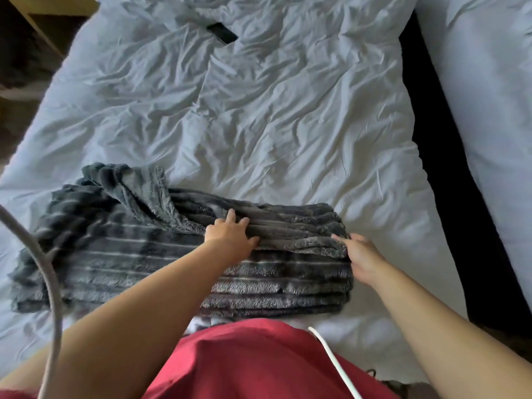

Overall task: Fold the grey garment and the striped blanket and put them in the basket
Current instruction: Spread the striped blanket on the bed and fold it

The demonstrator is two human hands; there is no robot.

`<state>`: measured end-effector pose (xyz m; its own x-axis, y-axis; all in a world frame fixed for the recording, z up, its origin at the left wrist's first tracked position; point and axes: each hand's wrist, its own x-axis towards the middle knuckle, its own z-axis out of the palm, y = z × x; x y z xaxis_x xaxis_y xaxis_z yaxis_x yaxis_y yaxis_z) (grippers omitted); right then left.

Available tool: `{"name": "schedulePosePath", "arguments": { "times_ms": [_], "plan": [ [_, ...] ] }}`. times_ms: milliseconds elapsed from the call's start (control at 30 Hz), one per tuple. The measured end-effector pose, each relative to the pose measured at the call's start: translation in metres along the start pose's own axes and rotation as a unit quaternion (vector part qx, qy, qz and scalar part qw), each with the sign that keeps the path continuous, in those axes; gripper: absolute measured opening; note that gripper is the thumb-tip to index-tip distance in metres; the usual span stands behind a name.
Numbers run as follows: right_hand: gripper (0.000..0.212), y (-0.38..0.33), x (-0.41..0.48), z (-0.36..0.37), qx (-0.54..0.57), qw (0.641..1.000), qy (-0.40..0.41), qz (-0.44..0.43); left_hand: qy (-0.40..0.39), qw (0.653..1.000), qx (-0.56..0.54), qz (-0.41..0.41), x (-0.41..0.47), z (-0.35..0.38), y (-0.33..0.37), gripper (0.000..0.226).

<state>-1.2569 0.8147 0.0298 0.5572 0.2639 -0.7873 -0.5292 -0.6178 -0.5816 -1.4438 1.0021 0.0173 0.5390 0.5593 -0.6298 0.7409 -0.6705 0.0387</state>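
One striped blanket (121, 254) lies partly folded on the bed (259, 125). Two hands are on the blanket. The left hand (230, 237) rests on the blanket's middle, its grip spread flat. The right hand (359, 257) touches the blanket's right edge with the thumb on the top layer; I cannot tell whether its grip pinches. One phone (222, 33) lies well beyond the blanket.

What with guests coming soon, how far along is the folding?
Done: the blanket is partly folded, layers stacked at its right end. In hand: the left hand presses the top layer; the right hand touches its right edge. Left: its left end lies rumpled, and neither grey garment nor basket is in view, so nothing shows as packed.
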Motion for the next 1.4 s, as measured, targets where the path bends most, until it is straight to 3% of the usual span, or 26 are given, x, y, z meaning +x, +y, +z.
{"name": "schedulePosePath", "arguments": {
  "times_ms": [67,167,233,300,400,533,633,700,767,867,1000,1100,1167,1200,1267,1333,1400],
  "plan": [
    [0.008,0.008,0.001,0.000,-0.084,0.995,0.040,-0.034,-0.035,0.999,-0.017,0.006,-0.003,0.003,-0.012,0.070],
    [0.026,0.017,0.006,0.011,-0.267,0.960,0.083,-0.018,-0.082,0.991,-0.100,0.024,-0.012,0.006,-0.023,0.069],
    [0.039,0.006,0.004,0.033,-0.392,0.909,0.140,-0.001,-0.069,0.979,-0.190,0.012,-0.016,0.007,-0.030,0.066],
    [0.051,-0.016,-0.001,0.061,-0.488,0.848,0.197,-0.058,-0.033,0.961,-0.275,-0.008,-0.022,0.007,-0.040,0.062],
    [0.046,-0.045,-0.005,0.118,-0.527,0.817,0.112,-0.204,0.028,0.935,-0.350,-0.040,-0.031,0.007,-0.069,0.055],
    [0.041,-0.068,-0.017,0.209,-0.469,0.842,-0.098,-0.249,0.072,0.860,-0.487,-0.134,-0.051,0.016,-0.126,0.044],
    [0.035,-0.075,-0.024,0.270,-0.481,0.830,-0.178,-0.220,0.089,0.827,-0.526,-0.175,-0.062,0.025,-0.175,0.042],
    [0.032,-0.076,-0.024,0.307,-0.486,0.826,-0.201,-0.205,0.097,0.816,-0.533,-0.201,-0.065,0.031,-0.209,0.042],
    [0.047,-0.077,-0.020,0.340,-0.459,0.845,-0.198,-0.191,0.103,0.792,-0.558,-0.226,-0.063,0.037,-0.240,0.043],
    [0.048,-0.082,-0.009,0.387,-0.357,0.895,-0.204,-0.173,0.117,0.721,-0.633,-0.256,-0.050,0.042,-0.275,0.049],
    [0.059,-0.102,0.015,0.448,-0.219,0.950,-0.221,-0.025,0.112,0.670,-0.687,-0.259,-0.027,0.040,-0.298,0.052],
    [0.015,-0.119,0.014,0.485,-0.209,0.936,-0.281,0.028,0.109,0.634,-0.719,-0.264,-0.009,0.030,-0.312,0.049],
    [0.013,-0.119,0.002,0.502,-0.278,0.906,-0.314,-0.057,0.108,0.580,-0.766,-0.255,0.001,0.020,-0.319,0.042],
    [0.015,-0.114,-0.005,0.504,-0.335,0.867,-0.342,-0.137,0.111,0.548,-0.792,-0.245,0.006,0.015,-0.321,0.037],
    [0.012,-0.105,-0.022,0.501,-0.479,0.738,-0.404,-0.251,0.123,0.454,-0.852,-0.230,0.014,0.006,-0.323,0.028],
    [0.010,-0.100,-0.027,0.494,-0.572,0.638,-0.435,-0.277,0.119,0.378,-0.891,-0.223,0.020,0.001,-0.322,0.030],
    [0.016,-0.101,-0.020,0.491,-0.590,0.601,-0.445,-0.304,0.108,0.380,-0.886,-0.241,0.024,-0.001,-0.319,0.037]
  ]
}}
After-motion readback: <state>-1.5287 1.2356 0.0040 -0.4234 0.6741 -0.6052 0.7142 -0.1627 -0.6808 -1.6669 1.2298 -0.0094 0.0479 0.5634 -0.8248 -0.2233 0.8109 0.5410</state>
